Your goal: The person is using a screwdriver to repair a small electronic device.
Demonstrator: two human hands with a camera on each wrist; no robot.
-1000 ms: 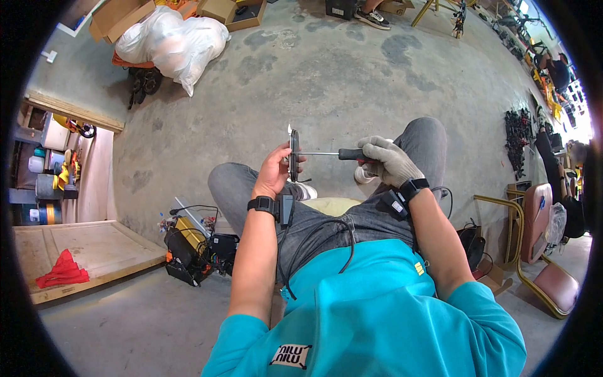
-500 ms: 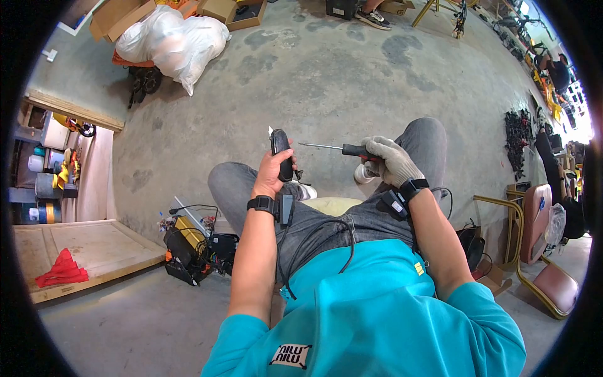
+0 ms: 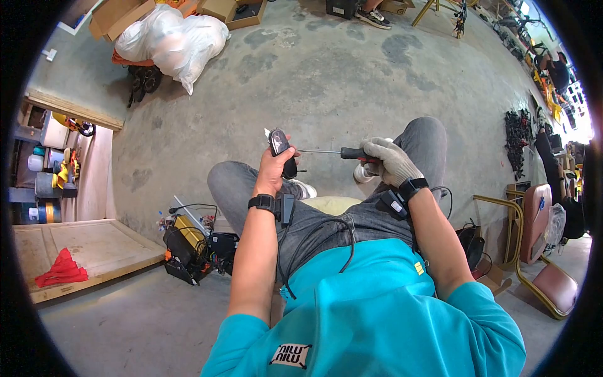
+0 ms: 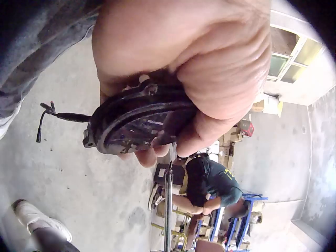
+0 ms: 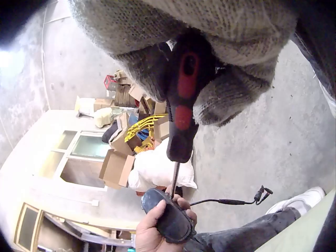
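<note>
My bare left hand (image 3: 270, 174) holds a black oval housing (image 4: 142, 123) between thumb and fingers. It has a glossy, clear-looking face, small screw lugs on its rim and a short cable (image 5: 226, 201) ending in a plug. My right hand (image 3: 394, 162), in a grey knitted glove, grips a screwdriver (image 3: 355, 154) by its black and red handle. The screwdriver's shaft (image 4: 168, 210) points left at the housing. In the left wrist view its tip is close by the housing's edge and my fingertips. Both hands are above the floor, between my knees.
Left of my seat lies a heap of black and yellow parts with wires (image 3: 191, 245). A wooden panel (image 3: 94, 242) bears a red cloth (image 3: 63, 270). A white bag (image 3: 173, 47) stands by cardboard boxes at far left; a chair (image 3: 537, 226) is at right.
The housing was edge-on with the screwdriver against it, then turned as the tip came away. Now its glossy face shows toward the head camera and the tip is back close to it.
</note>
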